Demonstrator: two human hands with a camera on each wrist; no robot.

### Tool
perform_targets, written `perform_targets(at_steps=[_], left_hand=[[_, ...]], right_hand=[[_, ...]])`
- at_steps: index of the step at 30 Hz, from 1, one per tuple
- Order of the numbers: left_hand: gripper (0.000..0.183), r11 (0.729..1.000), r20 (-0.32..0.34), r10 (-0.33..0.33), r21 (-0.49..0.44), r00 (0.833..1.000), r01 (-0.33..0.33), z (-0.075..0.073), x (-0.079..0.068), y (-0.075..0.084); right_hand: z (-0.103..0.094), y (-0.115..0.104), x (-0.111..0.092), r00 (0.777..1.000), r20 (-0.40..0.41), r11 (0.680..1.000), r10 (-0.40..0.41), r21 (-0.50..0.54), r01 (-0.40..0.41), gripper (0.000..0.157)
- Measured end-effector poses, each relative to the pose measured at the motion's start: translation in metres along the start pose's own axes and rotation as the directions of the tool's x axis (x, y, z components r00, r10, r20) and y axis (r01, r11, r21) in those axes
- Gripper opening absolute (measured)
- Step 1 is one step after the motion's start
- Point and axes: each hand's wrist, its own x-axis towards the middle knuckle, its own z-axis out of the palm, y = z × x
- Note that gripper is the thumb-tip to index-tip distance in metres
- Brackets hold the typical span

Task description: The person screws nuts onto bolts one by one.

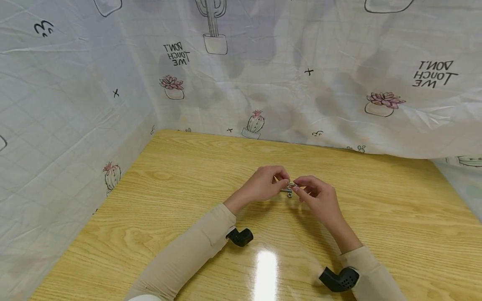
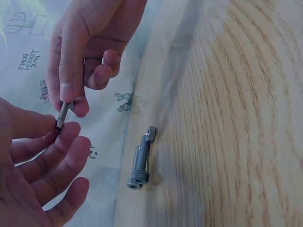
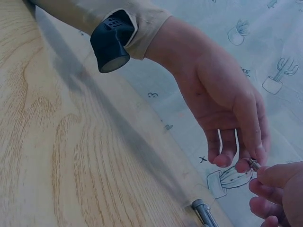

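Between the fingertips of both hands is a small metal bolt (image 2: 63, 113), held just above the table. My left hand (image 1: 268, 184) pinches its head end with thumb and fingers. At the threaded end, my right hand (image 1: 319, 197) pinches with thumb and forefinger; a bit of metal, perhaps a nut, shows there, mostly hidden by the fingertips. Below the hands, two socket-head bolts (image 2: 140, 163) lie side by side on the table, a nut (image 2: 151, 134) at their far end. The right wrist view also catches the bolts (image 3: 204, 212) at its lower edge.
The wood-grain table (image 1: 188, 167) runs back to a white printed cloth (image 1: 282, 92) hanging behind and at the left. Black curved devices (image 1: 241, 237) sit at both sleeve cuffs. Light glares off the table near the front.
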Motion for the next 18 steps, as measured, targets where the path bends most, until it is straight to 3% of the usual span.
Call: perform_targets(at_steps=[6,18], left_hand=[[0.005,1.0,-0.01,0.026,-0.007,1.0,-0.026,0.0001,-0.0028,-0.0007],[0.015,0.999,0.003,0.025,-0.031,1.0,-0.025,-0.0003,-0.0071,-0.0048]], right_hand=[[0.0024,-0.0017,-0.0021,1.0,-0.001,1.0,-0.001,0.003,0.001,0.016],[0.0072,-0.0021,-0.0059,1.0,-0.015,1.0,-0.001,-0.013,0.0,0.018]])
